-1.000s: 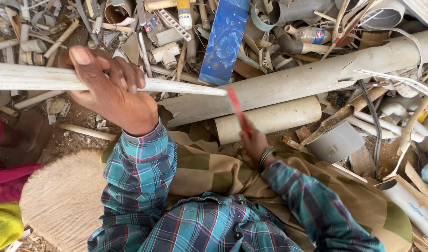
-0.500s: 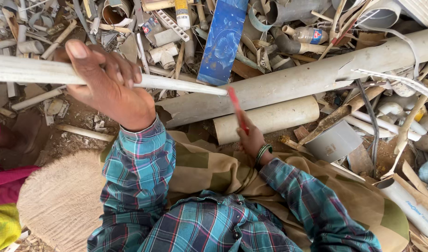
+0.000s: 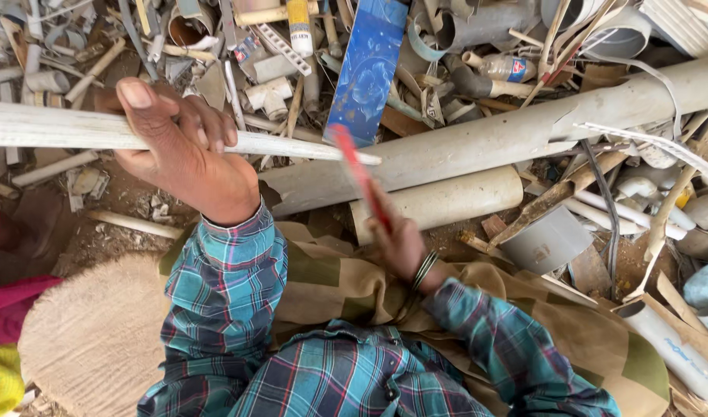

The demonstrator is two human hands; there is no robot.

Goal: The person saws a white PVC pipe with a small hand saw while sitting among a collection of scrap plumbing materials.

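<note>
I see a long flat white plastic strip [image 3: 292,145] held level above the scrap, and a thin red blade [image 3: 359,179] slanting up against its tip.

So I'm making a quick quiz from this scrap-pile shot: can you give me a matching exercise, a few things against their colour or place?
Things:
1. left hand
2. right hand
3. flat panel
4. thick pipe

Descriptions:
A. blue, leaning on the heap
B. grips a thin red tool
C. grey, lying across the pile
D. holds a long white strip

Pairs: 1-D, 2-B, 3-A, 4-C
</note>
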